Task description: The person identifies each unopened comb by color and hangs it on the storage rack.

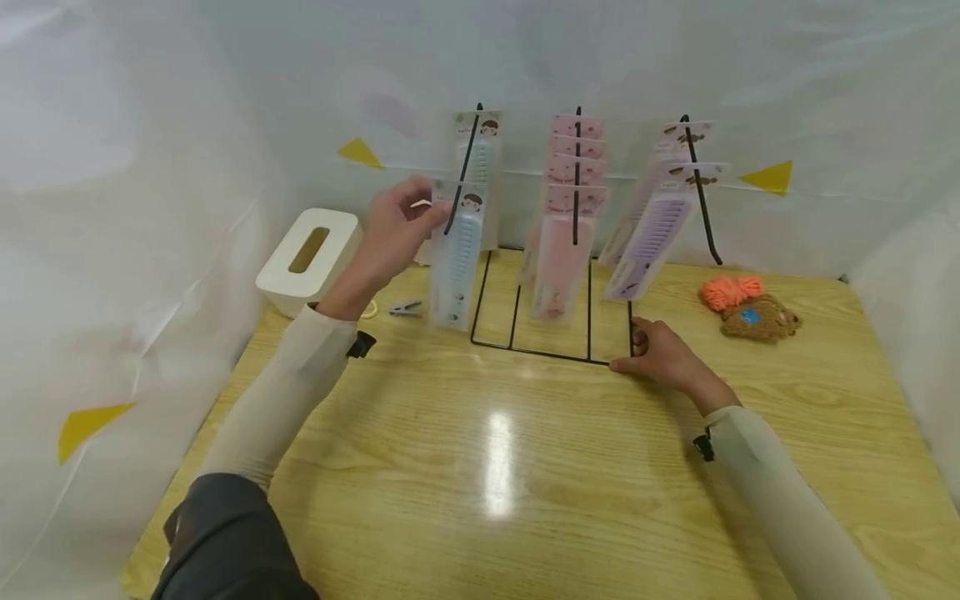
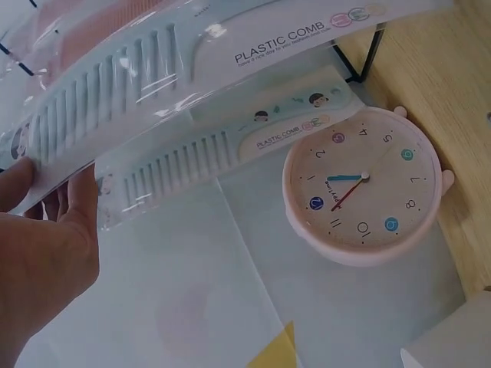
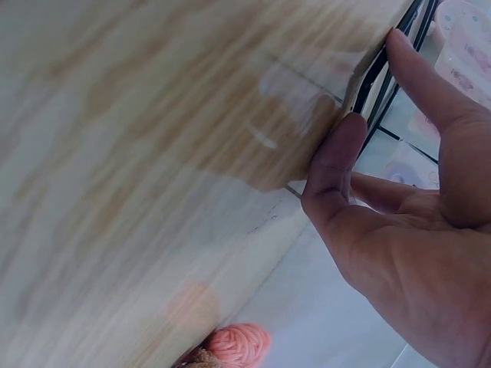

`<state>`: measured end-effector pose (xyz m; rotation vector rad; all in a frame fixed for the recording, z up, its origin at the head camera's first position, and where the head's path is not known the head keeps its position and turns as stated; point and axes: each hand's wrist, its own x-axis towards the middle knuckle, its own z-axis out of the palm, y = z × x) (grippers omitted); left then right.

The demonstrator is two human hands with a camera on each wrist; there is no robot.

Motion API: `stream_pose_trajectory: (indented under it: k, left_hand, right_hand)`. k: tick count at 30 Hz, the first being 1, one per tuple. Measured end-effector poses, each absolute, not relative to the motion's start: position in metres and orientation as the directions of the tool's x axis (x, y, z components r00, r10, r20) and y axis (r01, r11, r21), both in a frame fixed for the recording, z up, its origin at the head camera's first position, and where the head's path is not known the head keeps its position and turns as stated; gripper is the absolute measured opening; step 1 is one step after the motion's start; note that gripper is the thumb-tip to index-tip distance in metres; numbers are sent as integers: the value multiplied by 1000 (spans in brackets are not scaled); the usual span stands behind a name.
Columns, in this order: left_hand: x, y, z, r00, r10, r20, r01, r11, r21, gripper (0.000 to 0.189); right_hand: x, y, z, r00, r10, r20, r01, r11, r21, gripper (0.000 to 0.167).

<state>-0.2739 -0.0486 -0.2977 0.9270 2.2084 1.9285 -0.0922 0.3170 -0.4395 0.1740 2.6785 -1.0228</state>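
Note:
My left hand (image 1: 390,233) pinches the upper left edge of a packaged light-blue plastic comb (image 1: 461,262). The left hook (image 1: 469,150) of a black wire display rack passes in front of that pack's top; whether it runs through the hole is unclear. Behind hangs a second blue comb pack (image 2: 184,165). Several pink packs (image 1: 562,267) hang on the middle hook, and purple comb packs (image 1: 654,242) on the right one. My right hand (image 1: 666,354) holds the right front corner of the rack's wire base (image 1: 551,356), thumb at the front, fingers curled at the side.
A pink clock (image 2: 368,199) stands behind the blue packs. To the left are a white tissue box (image 1: 341,233) and a grey clip (image 1: 406,308). Orange yarn (image 1: 731,292) and a brown knitted piece (image 1: 761,321) lie at the right. White sheeting surrounds the wooden table (image 1: 420,475).

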Motion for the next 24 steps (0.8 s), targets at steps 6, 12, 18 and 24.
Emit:
stream_pose_trajectory:
  k: [6, 12, 18, 24]
  left_hand:
    - [-303, -29, -300, -821, 425, 380, 411, -21, 911, 5]
    - [-322, -22, -299, -835, 407, 370, 372, -78, 925, 7]
    - [-324, -21, -296, -849, 421, 319, 341, -24, 940, 11]
    - [-314, -32, -303, -823, 482, 301, 410, 136, 902, 39]
  right_hand:
    - [-93, 315, -439, -959, 7, -282, 189, 756, -626, 98]
    - [-94, 314, -439, -962, -2, -275, 179, 753, -634, 96]
    - [-96, 313, -437, -959, -3, -285, 182, 761, -623, 97]
    - [-91, 314, -429, -948, 7, -317, 204, 779, -593, 101]
